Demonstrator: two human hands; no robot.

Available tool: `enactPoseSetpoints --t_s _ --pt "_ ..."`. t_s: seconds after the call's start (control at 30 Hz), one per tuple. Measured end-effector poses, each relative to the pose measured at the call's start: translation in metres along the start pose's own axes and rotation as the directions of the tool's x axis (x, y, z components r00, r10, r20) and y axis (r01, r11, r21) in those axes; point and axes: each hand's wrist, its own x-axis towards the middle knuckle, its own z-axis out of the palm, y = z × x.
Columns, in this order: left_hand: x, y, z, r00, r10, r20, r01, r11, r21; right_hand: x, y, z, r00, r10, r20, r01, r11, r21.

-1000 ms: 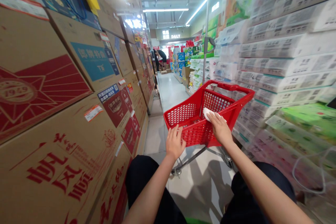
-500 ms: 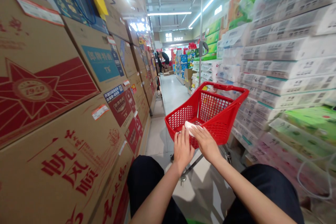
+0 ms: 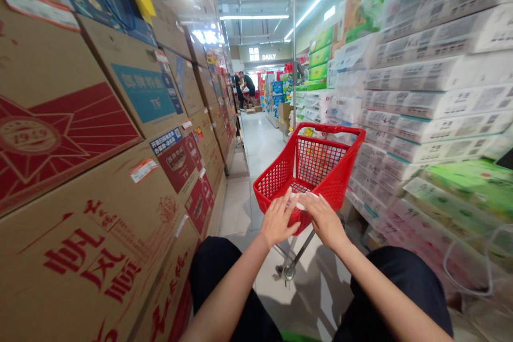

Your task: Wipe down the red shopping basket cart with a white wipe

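Note:
In front of my knees stands a small red shopping cart (image 3: 269, 177) with a basket of plastic mesh. Across the top of its near rim lies a white wipe (image 3: 298, 202), perhaps tissue or cloth. The fingers of my right hand (image 3: 320, 220) bend over the wipe and press it against the rim. My left hand (image 3: 277, 220) is at the same rim just to the left, fingers stretched forward and apart, fingertips close to the wipe's left end. Whether they touch it I cannot tell. My fingers partly hide the wipe.
Stacked cardboard cartons (image 3: 96, 246) wall the left side. Packs of tissue paper (image 3: 417, 99) are piled high on the right, beside green packs (image 3: 465, 179). A metal pole (image 3: 294, 64) rises behind the cart. Farther down the aisle floor (image 3: 258, 136), people in dark clothes (image 3: 245, 85) stand near boxes.
The cart has turned a little and sits slightly farther left in view. My left hand's fingers have spread, and my right hand has shifted a bit along the rim with the wipe.

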Motion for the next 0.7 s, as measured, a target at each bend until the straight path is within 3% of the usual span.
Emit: enactPoseSetpoints --t_s 0.1,0.2,0.43,0.7 --pt "0.008 -0.028 0.000 0.998 -0.029 0.054 0.027 0.999 0.029 0.000 0.011 -0.001 0.999 0.030 0.032 -0.030 1.000 -0.006" --pt "0.019 -0.034 0.007 0.992 -0.071 0.102 0.060 0.992 0.107 0.006 0.019 0.001 0.997 0.066 0.035 -0.066 0.998 -0.015" --pt "0.034 -0.011 0.021 0.985 -0.170 0.027 0.160 0.965 0.209 0.006 0.025 0.008 0.994 0.101 -0.028 -0.102 0.995 -0.011" --pt "0.031 0.005 0.026 0.978 -0.206 -0.017 0.206 0.966 0.155 -0.010 -0.008 0.012 0.998 0.044 -0.036 -0.045 0.999 -0.031"
